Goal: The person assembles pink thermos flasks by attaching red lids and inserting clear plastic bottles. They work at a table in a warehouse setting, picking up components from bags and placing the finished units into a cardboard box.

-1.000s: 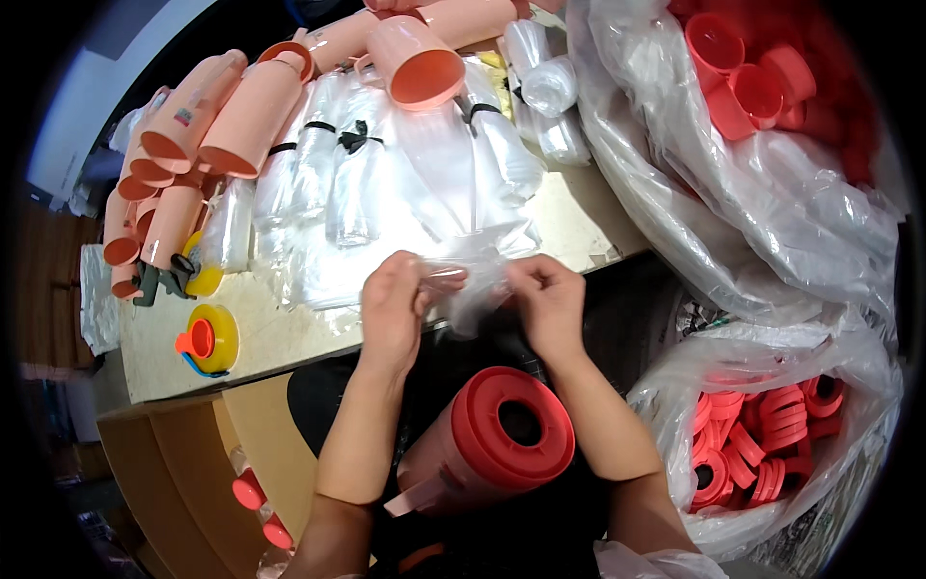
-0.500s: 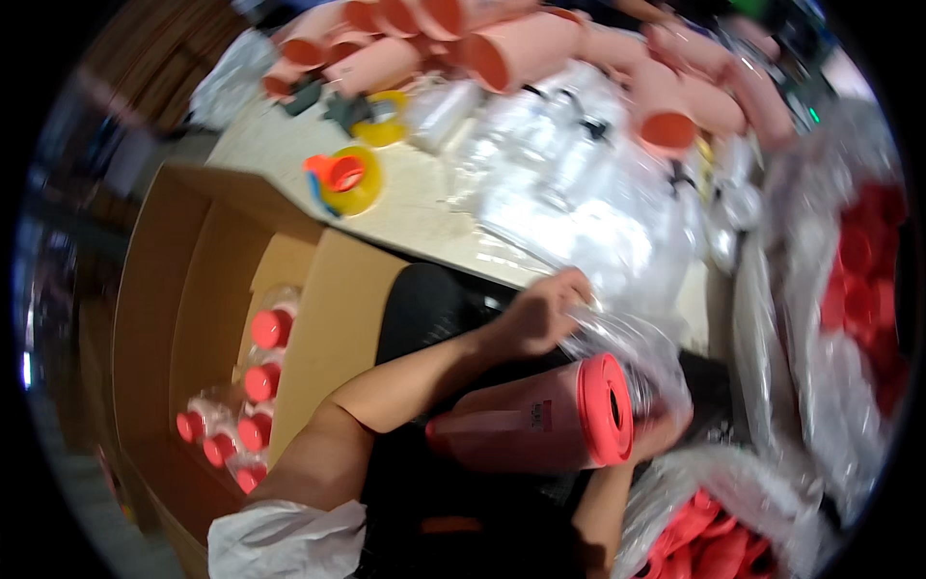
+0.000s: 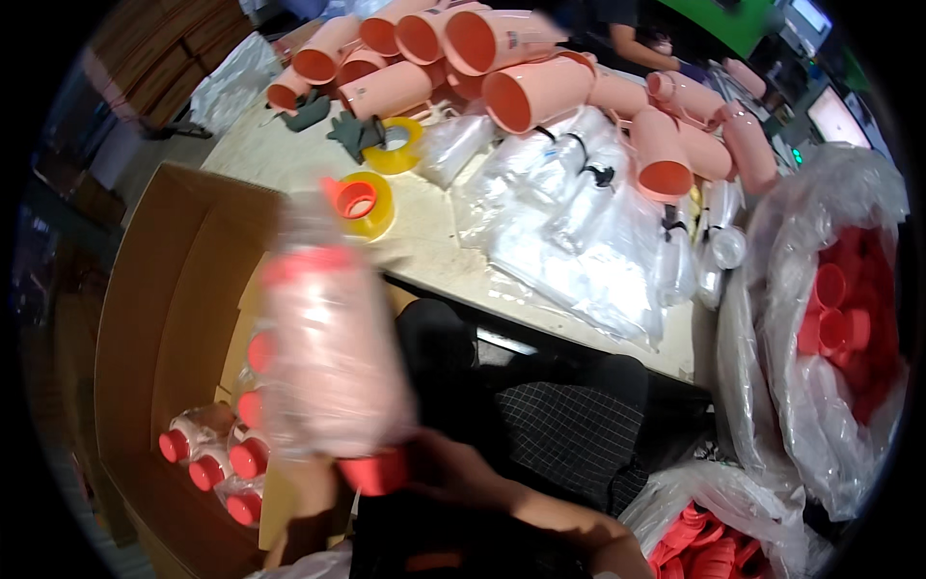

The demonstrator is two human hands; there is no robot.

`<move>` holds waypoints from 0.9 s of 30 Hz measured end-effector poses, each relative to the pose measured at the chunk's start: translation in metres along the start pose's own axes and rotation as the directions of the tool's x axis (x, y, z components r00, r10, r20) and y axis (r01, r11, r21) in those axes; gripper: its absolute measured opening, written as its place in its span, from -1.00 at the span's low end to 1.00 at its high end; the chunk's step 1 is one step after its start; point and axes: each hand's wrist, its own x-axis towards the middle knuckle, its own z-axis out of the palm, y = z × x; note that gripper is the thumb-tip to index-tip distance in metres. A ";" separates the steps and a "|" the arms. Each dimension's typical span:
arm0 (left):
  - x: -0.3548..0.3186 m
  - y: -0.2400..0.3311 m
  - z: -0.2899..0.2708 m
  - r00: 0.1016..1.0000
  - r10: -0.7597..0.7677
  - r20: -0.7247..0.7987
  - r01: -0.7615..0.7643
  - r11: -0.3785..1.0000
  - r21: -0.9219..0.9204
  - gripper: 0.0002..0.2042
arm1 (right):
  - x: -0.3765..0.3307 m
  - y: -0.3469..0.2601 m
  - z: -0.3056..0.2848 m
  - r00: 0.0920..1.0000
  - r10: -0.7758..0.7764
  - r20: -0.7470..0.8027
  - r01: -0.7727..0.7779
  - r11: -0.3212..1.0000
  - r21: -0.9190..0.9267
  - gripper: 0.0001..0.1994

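A pink jug in a clear plastic bag is held up on a tilt in front of me, smeared by motion. One red end points away toward the table, the other down toward me. My right hand is closed around the lower red end. Against the jug's lower left side is my left hand, its fingers mostly hidden behind the bag. Just left of the jug stands an open cardboard box, with several bagged bottles with red caps inside.
The table bears several pink jug bodies, clear bags, yellow tape rolls and dark gloves. At right, plastic sacks hold red parts. Another person's arm shows at the far side.
The jug has swung left from my lap toward the box and now sits inside the clear bag. Both my hands have moved left and nearer to me with it.
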 end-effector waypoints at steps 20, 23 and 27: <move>0.301 -0.269 -0.025 0.697 -0.663 -0.273 0.676 0.481 0.558 -0.59 | 0.153 -0.062 -0.298 0.535 -0.633 -0.560 -0.149 0.582 -0.800 -0.35; 0.308 -0.232 -0.058 0.868 -0.235 -0.438 0.443 0.766 0.467 -0.58 | 0.236 -0.094 -0.350 0.355 -0.721 -0.595 -0.364 0.480 -0.798 -0.29; 0.265 -0.022 -0.040 0.817 0.460 -0.348 -0.298 0.853 0.428 -0.56 | 0.224 -0.091 -0.410 0.380 -0.734 -0.562 -0.461 0.376 -0.804 -0.39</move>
